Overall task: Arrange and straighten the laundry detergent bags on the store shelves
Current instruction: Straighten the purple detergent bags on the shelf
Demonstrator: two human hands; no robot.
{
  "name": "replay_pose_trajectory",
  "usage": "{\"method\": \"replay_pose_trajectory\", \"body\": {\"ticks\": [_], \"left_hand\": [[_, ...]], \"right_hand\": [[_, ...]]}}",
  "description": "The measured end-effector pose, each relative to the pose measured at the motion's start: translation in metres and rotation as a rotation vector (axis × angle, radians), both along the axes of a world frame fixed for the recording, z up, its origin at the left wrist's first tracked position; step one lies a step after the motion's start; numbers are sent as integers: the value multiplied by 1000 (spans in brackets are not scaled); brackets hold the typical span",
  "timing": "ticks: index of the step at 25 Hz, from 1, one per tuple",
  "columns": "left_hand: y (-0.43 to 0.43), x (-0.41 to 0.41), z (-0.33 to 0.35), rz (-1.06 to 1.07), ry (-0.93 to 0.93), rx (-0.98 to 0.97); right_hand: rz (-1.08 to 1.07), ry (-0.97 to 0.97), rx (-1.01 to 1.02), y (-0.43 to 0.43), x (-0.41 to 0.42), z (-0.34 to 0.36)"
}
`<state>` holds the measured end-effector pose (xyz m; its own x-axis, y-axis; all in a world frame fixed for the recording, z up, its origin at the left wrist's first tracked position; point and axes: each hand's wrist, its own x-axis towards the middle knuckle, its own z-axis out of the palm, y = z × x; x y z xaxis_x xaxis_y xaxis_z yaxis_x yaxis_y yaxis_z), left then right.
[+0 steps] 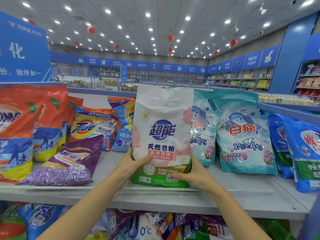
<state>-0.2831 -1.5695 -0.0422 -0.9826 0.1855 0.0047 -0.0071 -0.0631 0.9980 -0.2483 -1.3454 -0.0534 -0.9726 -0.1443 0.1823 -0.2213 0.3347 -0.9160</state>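
- Head view: the white bag (pixel 162 132) stands upright near the front edge of the shelf (pixel 225 196), so the step in hand looks like setting it straight.
- The left hand (pixel 131 163) and right hand (pixel 192 174) clamp its lower corners. The thumbs lie across the front, and the other fingers are hidden behind.
- A teal bag (pixel 245 135) stands just right of the white bag, and a purple bag (pixel 69 161) lies slumped to its left.
- Next, probably: slide the white bag back level with the teal bag, then let go.

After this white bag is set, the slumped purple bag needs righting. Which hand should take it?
Probably left. The left hand grips the white bag at its left edge, and the purple bag lies on that side. The right hand, on the right edge, would have to cross over.
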Motion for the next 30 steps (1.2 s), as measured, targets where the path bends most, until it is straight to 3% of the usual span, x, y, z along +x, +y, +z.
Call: {"method": "replay_pose_trajectory", "body": {"ticks": [10, 15, 21, 30], "left_hand": [[-4, -8, -3, -109, 129, -81], [15, 12, 39, -60, 338, -30], [61, 81, 44, -48, 415, 67], [195, 236, -40, -111, 301, 65]], "right_hand": [[-93, 5, -99, -10, 1, 25], [-174, 115, -269, 4, 23, 55], [-260, 198, -392, 41, 90, 51], [-300, 104, -295, 183, 253, -27]]}}
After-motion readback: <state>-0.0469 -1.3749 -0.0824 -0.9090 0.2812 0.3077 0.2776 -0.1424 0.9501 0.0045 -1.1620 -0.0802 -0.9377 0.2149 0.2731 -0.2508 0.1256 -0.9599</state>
